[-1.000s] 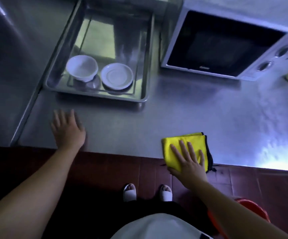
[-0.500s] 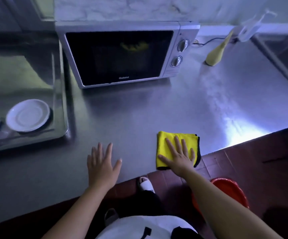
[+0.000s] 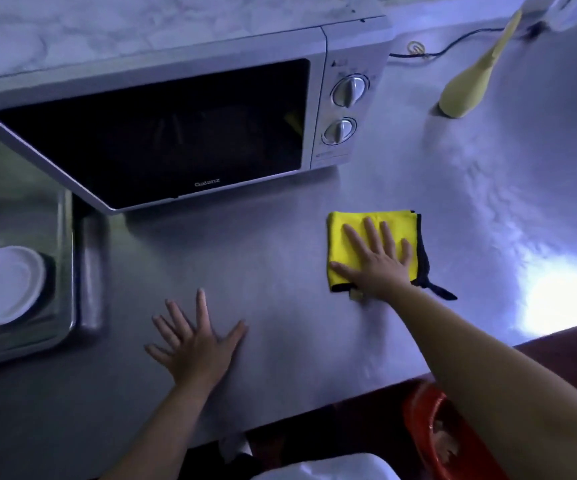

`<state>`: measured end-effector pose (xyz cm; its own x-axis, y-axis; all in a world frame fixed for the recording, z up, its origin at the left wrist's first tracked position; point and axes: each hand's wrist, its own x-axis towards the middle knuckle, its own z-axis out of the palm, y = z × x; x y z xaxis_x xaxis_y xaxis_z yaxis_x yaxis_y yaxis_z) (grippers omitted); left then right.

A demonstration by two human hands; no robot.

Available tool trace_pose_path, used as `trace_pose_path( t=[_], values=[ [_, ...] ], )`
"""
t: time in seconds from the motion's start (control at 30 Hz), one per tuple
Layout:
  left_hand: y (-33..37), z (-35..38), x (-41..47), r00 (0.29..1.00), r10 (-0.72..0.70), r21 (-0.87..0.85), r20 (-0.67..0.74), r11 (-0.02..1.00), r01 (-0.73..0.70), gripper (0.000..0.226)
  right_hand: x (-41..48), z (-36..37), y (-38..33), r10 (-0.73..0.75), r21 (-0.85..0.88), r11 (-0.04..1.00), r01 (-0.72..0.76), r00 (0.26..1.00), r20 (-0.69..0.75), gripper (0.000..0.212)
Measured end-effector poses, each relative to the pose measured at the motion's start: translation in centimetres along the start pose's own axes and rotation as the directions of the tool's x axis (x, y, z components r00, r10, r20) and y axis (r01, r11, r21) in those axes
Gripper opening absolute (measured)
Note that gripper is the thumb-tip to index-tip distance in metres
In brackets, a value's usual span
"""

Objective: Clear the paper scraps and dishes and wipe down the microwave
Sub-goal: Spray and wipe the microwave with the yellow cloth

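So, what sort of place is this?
Most likely a kitchen, perhaps a commercial one: a Galanz microwave stands on a stainless steel counter, a white plate lies in a steel tray at the left, and the right hand presses a yellow cloth flat.

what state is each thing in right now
microwave: door shut
yellow cloth: folded, flat on the counter
right hand: fingers straight, pressing the cloth
left hand: fingers spread, flat on the counter
white plate: lying flat in the steel tray
red bucket: below the counter edge, something pale inside
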<state>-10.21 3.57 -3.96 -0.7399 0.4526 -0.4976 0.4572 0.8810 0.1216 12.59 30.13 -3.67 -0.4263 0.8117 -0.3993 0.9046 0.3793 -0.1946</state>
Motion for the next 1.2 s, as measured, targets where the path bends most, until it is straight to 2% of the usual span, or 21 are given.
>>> trace_pose_path(
  t=[0.1,0.3,0.43,0.53,0.67,0.77,0.83,0.9,1.07,1.2],
  values=[
    [0.0,-0.1,0.5,0.998,-0.045,0.01,0.043,0.999,0.045,0.108,6.6,-3.2,-0.3,-0.015,-0.009,1.0,0.015,1.0,0.013,0.099],
    [-0.2,-0.8,0.6,0.991,-0.035,0.001,0.132,0.999,0.035,0.12,11.7,-3.4,-5.6,0.013,-0.026,1.0,-0.013,1.0,0.01,0.09],
    [-0.2,-1.3,0.7,0.983,-0.026,-0.007,0.18,1.0,0.028,0.119,8.1,-0.9,-8.2,-0.156,-0.076,0.985,0.156,0.988,0.004,0.086],
    [-0.2,-1.3,0.6,0.981,-0.016,-0.021,0.194,1.0,0.02,0.12,3.4,1.2,-8.3,-0.307,-0.115,0.943,0.311,0.95,0.055,0.093],
    [-0.1,-1.2,0.4,0.988,-0.022,-0.019,0.151,1.0,0.025,0.119,-4.0,2.9,-5.3,-0.513,-0.162,0.837,0.523,0.853,0.1,0.115],
    [0.0,-1.3,0.4,0.989,-0.015,0.0,0.147,1.0,0.015,0.118,-9.6,4.0,-2.3,-0.594,-0.21,0.763,0.611,0.791,0.143,0.133],
    [0.1,-1.5,0.4,0.988,-0.019,0.008,0.152,1.0,0.018,0.118,-12.9,4.8,-0.7,-0.583,-0.265,0.745,0.612,0.79,0.189,0.144],
    [0.2,-1.7,0.4,0.986,-0.016,0.01,0.164,1.0,0.015,0.118,-15.5,5.5,-0.1,-0.534,-0.288,0.768,0.571,0.821,0.203,0.148],
    [-0.1,-2.3,-0.1,0.981,0.025,0.016,0.194,0.999,-0.029,0.119,-20.3,6.6,-1.3,-0.364,-0.279,0.874,0.397,0.917,0.164,0.132],
    [-2.3,-3.0,-0.8,0.977,0.154,-0.053,0.145,0.988,-0.147,0.098,-22.6,7.1,-2.8,-0.254,-0.205,0.936,0.286,0.952,0.17,0.115]
  ],
)
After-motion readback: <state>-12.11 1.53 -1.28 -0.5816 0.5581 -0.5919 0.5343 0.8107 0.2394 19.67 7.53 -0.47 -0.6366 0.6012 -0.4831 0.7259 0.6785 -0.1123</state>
